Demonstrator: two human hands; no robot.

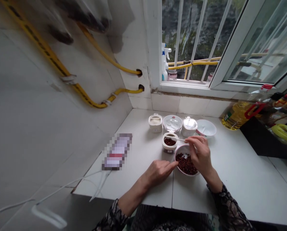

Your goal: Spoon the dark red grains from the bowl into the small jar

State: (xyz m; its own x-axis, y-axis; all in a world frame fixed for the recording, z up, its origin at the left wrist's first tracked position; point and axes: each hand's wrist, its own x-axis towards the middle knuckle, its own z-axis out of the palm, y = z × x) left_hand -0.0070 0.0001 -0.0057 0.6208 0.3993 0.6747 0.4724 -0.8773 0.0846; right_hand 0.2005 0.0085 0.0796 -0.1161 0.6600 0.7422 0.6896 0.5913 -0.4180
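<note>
Right fingers (pixel 196 141) pinch a spoon (pixel 180 139); left fingers (pixel 171 165) grip the bowl (pixel 184 148); jar label (pixel 169 151) unreadable.

Two hands (pixel 202 155), three small jars (pixel 155 127), one white spoon (pixel 181 139), one filled bowl (pixel 187 175).

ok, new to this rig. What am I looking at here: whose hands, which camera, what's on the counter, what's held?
No robot: these are a person's bare hands, seen by a camera worn on the head, looking forward and down. The right hand holds a thin white utensil, likely a spoon, reaching over an open jar of dark red bits. The left hand is at the rim of a bowl holding similar bits; whether it grips is unclear. Behind stand more small containers and a white dish. A pixelated object lies to the left; an oil bottle is at far right.
</note>
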